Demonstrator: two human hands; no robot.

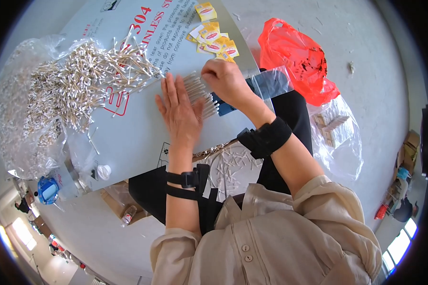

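A neat row of cotton swabs [195, 89] lies side by side on the metal sheet [142, 128]. My left hand [179, 107] rests flat at the row's left ends, fingers stretched out, thumb across its near end. Close to the right ends, my right hand [226, 81] is closed, fingertips pressed together. Whatever it may hold is hidden. Under and beside that wrist is a dark blue flat piece [254, 84] with a clear plastic bag [277, 81] at its right. A big heap of loose cotton swabs [71, 85] spills from a clear bag [14, 95] on the left.
Yellow printed cards [214, 38] lie on the far side of the sheet. To the right are a red plastic bag [290, 57] and a clear bag of packed swabs [335, 126]. Below the sheet's near edge, a container [230, 166] holds scattered swabs. A white cap [103, 171] sits front left.
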